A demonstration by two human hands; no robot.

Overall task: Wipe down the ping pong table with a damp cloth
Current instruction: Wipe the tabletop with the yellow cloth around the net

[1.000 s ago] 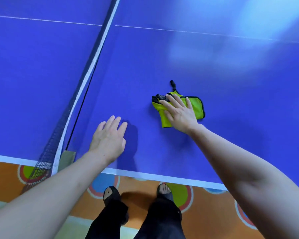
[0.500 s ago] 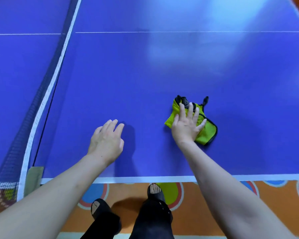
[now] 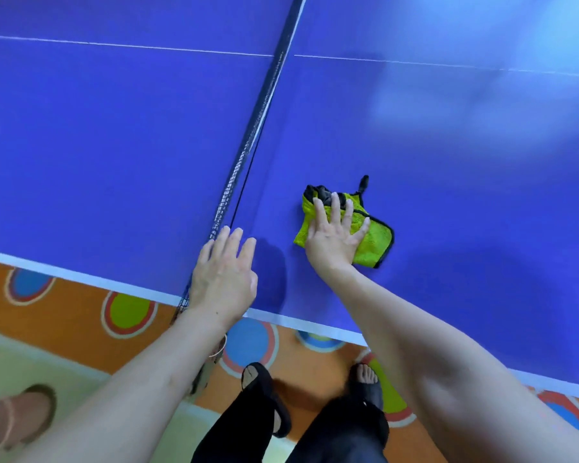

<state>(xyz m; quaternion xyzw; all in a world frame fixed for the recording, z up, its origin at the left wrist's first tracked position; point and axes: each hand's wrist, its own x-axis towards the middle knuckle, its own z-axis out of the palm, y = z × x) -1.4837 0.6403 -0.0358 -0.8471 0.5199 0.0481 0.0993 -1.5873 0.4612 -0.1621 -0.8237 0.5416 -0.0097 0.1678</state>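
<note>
The right hand (image 3: 335,238) presses with flat, straight fingers on the green cloth (image 3: 371,235), which lies on the blue worktop (image 3: 448,195) near the net (image 3: 248,152). The left hand (image 3: 224,282) hovers relaxed, holding nothing. Wiping seems midway (the far side beyond the net probably remains).

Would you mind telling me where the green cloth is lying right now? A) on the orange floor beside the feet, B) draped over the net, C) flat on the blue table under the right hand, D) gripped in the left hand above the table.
C: the green cloth lies on the blue table with the right hand pressed flat on it, fingers straight, to the right of the net.
</note>
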